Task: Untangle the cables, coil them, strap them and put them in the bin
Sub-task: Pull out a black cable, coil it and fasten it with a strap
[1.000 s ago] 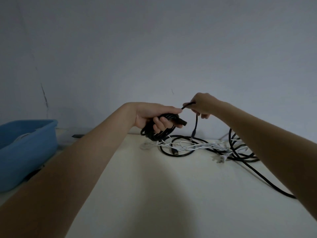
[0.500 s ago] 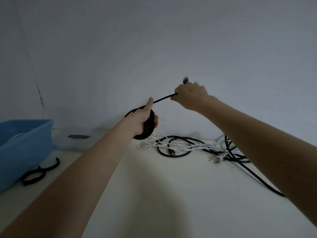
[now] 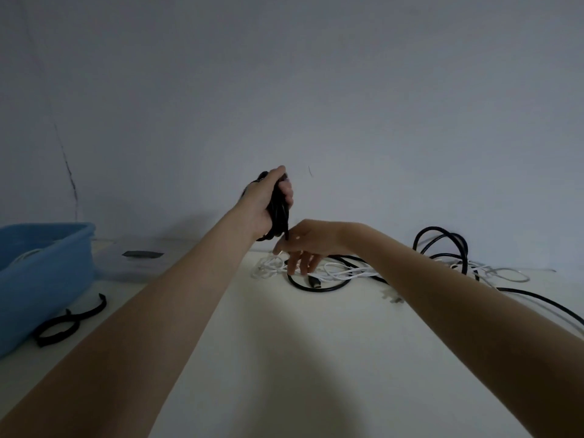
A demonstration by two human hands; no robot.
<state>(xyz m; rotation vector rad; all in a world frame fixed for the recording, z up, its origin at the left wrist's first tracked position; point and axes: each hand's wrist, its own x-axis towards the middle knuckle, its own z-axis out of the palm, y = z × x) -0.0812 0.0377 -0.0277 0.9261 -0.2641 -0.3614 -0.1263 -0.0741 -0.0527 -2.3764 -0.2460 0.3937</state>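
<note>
I've got a pale table running up to the wall. Far left on it sits a blue bin, w/ black straps lying loose just in front of it. Beside the bin, twd the wall, a clear plastic lid or box (can't tell which) w/ a dark label. At the back, a tangle of black cables and white cables lies on the surface; one black run trails off right.
</note>
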